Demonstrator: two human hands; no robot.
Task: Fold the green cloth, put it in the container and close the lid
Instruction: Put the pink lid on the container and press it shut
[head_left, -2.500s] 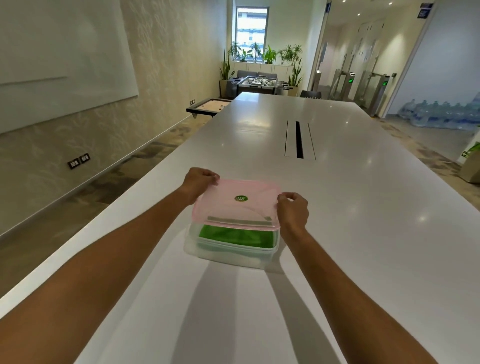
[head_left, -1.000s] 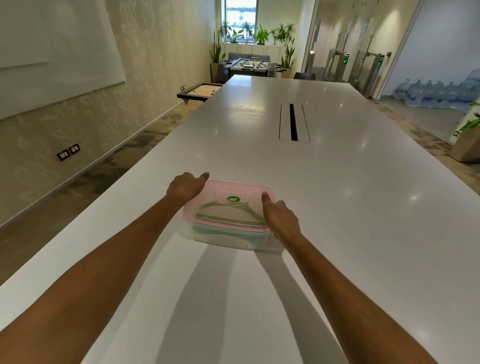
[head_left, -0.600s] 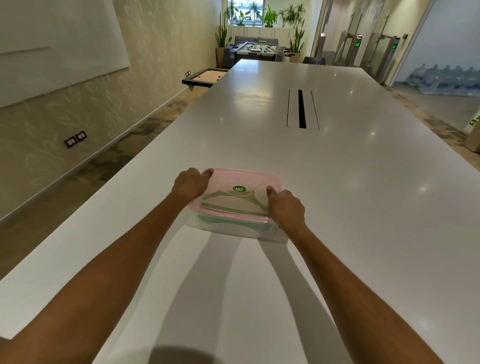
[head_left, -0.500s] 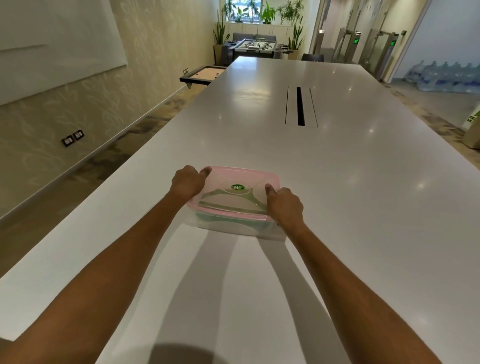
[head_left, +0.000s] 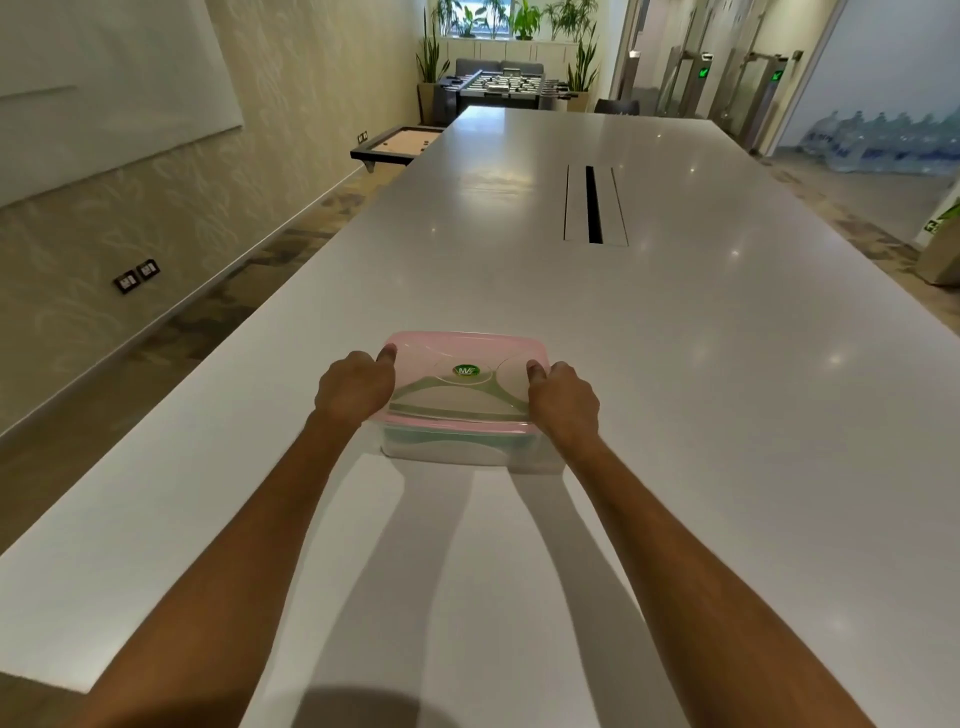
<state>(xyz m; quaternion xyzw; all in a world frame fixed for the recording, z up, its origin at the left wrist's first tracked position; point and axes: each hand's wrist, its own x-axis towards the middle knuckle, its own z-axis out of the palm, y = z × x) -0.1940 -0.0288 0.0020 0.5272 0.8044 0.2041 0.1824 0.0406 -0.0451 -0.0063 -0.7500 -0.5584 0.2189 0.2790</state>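
Observation:
A clear plastic container (head_left: 467, 451) stands on the white table (head_left: 675, 389) in front of me. Its pink translucent lid (head_left: 467, 382), with a round green sticker, lies flat on top of it. The green cloth (head_left: 470, 441) shows faintly through the lid and the front wall. My left hand (head_left: 356, 387) grips the lid's left edge, thumb on top. On the opposite side my right hand (head_left: 563, 400) holds the right edge the same way, thumb pressing down.
A long cable slot (head_left: 594, 203) runs along the table's middle, farther away. The table's left edge (head_left: 218, 364) drops to a carpeted floor beside a wall. A foosball table (head_left: 501, 85) and plants stand at the far end.
The lid was raised and tilted over the container 2.5 s ago, showing the green cloth. It has come down flat, and both hands have stayed on its edges, pressing.

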